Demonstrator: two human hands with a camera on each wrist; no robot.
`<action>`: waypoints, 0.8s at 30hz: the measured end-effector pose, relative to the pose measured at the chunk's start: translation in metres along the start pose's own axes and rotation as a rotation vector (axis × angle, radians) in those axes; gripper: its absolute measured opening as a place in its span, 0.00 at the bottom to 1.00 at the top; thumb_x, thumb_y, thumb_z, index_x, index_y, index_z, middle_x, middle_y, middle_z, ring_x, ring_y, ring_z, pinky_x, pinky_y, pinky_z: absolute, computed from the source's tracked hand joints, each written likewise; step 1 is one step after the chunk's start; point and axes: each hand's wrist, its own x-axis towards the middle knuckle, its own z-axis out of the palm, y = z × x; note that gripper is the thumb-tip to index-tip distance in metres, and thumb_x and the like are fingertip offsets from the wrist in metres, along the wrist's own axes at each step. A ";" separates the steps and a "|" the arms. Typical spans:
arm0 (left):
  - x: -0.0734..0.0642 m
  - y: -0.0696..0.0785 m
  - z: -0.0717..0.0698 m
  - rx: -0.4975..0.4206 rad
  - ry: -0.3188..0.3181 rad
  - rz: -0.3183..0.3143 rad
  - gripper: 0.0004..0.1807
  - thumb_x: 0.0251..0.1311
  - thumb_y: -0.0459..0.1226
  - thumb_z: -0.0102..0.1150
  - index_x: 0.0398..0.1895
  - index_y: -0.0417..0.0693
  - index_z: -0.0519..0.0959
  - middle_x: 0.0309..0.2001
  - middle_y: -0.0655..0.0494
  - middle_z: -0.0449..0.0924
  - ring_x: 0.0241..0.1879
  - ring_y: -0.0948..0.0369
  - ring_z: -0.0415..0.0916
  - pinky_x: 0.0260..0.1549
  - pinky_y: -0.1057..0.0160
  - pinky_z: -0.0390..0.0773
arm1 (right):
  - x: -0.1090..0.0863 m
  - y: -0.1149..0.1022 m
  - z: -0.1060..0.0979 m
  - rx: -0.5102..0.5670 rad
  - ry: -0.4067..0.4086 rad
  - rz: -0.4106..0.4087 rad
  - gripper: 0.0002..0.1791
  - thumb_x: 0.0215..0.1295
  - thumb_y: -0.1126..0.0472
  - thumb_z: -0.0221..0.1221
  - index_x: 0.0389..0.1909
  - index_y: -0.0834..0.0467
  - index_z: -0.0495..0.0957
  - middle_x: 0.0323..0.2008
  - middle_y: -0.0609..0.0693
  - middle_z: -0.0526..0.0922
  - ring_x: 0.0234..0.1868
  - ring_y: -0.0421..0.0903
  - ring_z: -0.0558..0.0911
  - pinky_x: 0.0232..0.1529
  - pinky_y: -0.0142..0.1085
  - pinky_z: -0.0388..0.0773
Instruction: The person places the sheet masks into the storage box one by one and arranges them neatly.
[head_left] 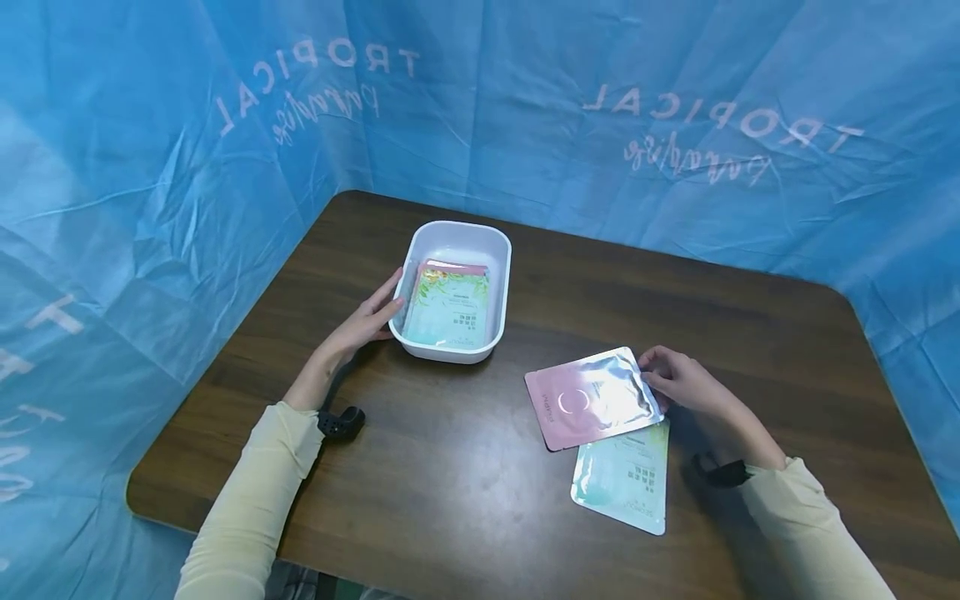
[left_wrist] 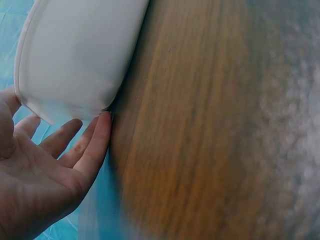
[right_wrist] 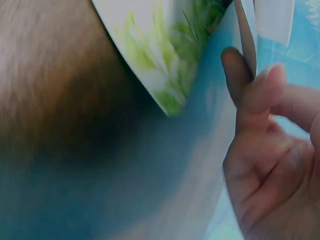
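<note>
On the left, a white plastic tub (head_left: 501, 287) holds light-green sheet-mask packets (head_left: 452, 312) with a pink edge showing behind them. My left hand (head_left: 369, 319) rests against the tub's left side, its fingers spread and fairly straight along the outer wall; the left wrist view shows the fingertips (left_wrist: 104, 122) at the tub's lower edge. My right hand (head_left: 686, 382) pinches a shiny pink packet (head_left: 558, 408) by its right edge between thumb and fingers. Below it, partly covered, lies another light-green packet (head_left: 626, 483), its leafy corner (right_wrist: 172, 95) visible in the right wrist view.
The dark wooden table (head_left: 420, 467) has rounded corners. A blue printed cloth (head_left: 525, 108) hangs behind it and along the left side. Black wrist straps (head_left: 341, 423) sit at both cuffs.
</note>
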 end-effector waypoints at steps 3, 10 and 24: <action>-0.001 -0.001 0.001 0.010 0.000 -0.002 0.33 0.73 0.45 0.38 0.74 0.67 0.38 0.73 0.52 0.33 0.66 0.44 0.49 0.55 0.41 0.63 | 0.004 0.003 0.006 0.066 -0.027 0.051 0.20 0.68 0.63 0.54 0.53 0.72 0.65 0.24 0.54 0.75 0.20 0.51 0.76 0.25 0.36 0.74; -0.001 -0.001 0.001 0.006 0.014 0.001 0.32 0.72 0.47 0.38 0.74 0.68 0.39 0.73 0.53 0.34 0.66 0.44 0.49 0.54 0.42 0.63 | 0.017 -0.007 0.021 0.109 -0.045 0.058 0.14 0.64 0.64 0.59 0.43 0.70 0.71 0.20 0.50 0.72 0.18 0.45 0.69 0.19 0.32 0.68; 0.000 -0.001 0.002 0.007 0.016 0.006 0.32 0.72 0.46 0.38 0.74 0.68 0.39 0.73 0.52 0.35 0.66 0.44 0.51 0.55 0.42 0.63 | 0.009 -0.040 -0.017 -0.084 0.233 -0.066 0.09 0.70 0.66 0.51 0.48 0.63 0.69 0.17 0.53 0.72 0.14 0.50 0.70 0.13 0.35 0.67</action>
